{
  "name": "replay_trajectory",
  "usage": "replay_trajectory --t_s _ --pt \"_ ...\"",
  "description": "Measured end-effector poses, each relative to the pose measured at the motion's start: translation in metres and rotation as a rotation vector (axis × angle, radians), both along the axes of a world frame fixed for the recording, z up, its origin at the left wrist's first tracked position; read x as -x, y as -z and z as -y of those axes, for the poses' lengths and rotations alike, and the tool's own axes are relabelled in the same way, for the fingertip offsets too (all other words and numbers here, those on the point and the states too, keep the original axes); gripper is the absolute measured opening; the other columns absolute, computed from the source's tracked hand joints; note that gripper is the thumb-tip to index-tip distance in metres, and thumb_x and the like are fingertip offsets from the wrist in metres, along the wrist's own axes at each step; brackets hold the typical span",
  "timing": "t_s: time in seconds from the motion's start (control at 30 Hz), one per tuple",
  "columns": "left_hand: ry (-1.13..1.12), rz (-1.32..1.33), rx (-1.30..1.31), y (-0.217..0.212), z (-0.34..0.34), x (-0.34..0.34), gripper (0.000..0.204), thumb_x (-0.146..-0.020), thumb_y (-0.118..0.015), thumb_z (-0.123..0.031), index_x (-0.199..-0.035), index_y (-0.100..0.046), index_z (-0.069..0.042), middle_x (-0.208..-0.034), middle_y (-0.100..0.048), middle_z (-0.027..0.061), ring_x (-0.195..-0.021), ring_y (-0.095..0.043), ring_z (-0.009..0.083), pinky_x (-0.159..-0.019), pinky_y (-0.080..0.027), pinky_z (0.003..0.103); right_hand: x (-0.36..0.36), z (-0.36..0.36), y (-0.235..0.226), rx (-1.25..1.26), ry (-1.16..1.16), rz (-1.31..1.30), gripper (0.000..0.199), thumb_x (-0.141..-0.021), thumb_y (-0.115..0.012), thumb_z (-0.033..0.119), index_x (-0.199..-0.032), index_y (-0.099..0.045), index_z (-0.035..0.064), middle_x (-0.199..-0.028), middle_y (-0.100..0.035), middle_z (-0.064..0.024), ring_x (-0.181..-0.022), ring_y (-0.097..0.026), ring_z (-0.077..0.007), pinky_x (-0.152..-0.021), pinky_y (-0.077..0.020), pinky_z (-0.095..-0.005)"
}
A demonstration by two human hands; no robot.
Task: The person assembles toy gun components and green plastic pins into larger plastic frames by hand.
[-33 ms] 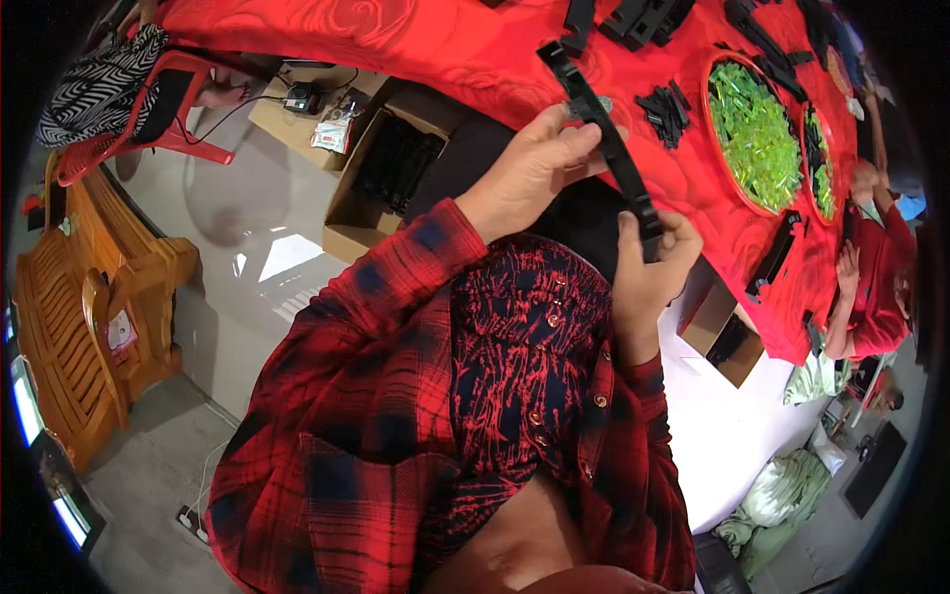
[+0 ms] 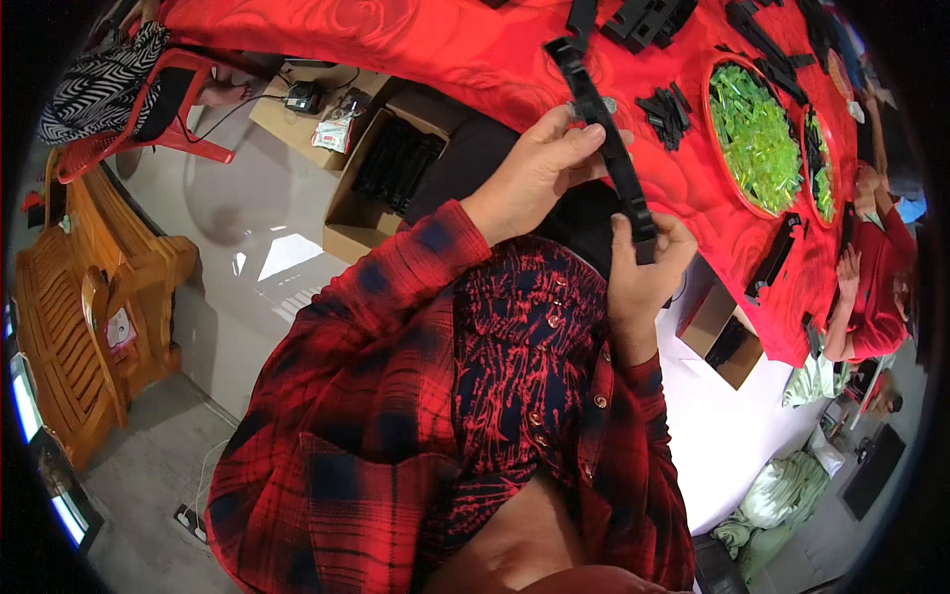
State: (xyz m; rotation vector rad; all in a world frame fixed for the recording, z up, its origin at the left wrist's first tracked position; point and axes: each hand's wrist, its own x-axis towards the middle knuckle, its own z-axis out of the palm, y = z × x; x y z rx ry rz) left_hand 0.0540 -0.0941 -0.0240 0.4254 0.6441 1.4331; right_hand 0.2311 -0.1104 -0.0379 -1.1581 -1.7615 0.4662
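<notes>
A long, narrow black plastic strip [image 2: 606,129] is held at a slant between my two hands above my lap, at the edge of the red-covered table. The fingers and thumb of my left hand [image 2: 549,158] pinch it around its middle. Lower down, my right hand [image 2: 648,262] grips its near end between thumb and fingers. What the strip belongs to cannot be made out. Just beyond it on the cloth lies a small pile of short black pieces [image 2: 665,116].
A red basket of green translucent pieces [image 2: 757,139] stands to the right on the table [image 2: 435,49]. Cardboard boxes holding black parts [image 2: 396,163] sit left and right of my lap. A wooden bench [image 2: 89,307] is at far left. Another person's hand [image 2: 848,272] rests at the far right.
The strip has turned slightly in my hands, its near end and my right hand shifting a little to the left. Both hands keep their hold.
</notes>
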Motion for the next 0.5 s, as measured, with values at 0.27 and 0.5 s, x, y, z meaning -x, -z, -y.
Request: replay_trajectory --t_s 0.27,0.5 --pt "-0.057 -0.091 -0.071 -0.007 -0.001 -0.017 0.036 -0.102 -0.046 -0.017 -0.136 -0.044 -0.005 -0.116 -0.063 0.0124 -0.1 -0.065 0.0226 -0.09 -0.053 0.037 -0.001 0.008 0.011 0.079 -0.101 0.173 0.054 -0.072 -0.088 0.008 -0.113 -0.054 -0.0009 -0.098 -0.059 -0.0153 -0.09 -0.053 -0.032 -0.079 -0.0452 -0.0416" --pt "-0.084 -0.304 -0.057 -0.012 0.002 -0.024 0.029 -0.107 -0.042 -0.019 -0.13 -0.043 -0.002 -0.104 -0.061 0.0097 -0.092 -0.064 0.0165 -0.084 -0.054 0.032 0.001 0.014 0.0 0.129 -0.189 0.253 0.066 -0.069 -0.083 0.001 -0.127 -0.051 -0.002 -0.098 -0.061 -0.0144 -0.099 -0.054 -0.0331 -0.09 -0.043 -0.0416"
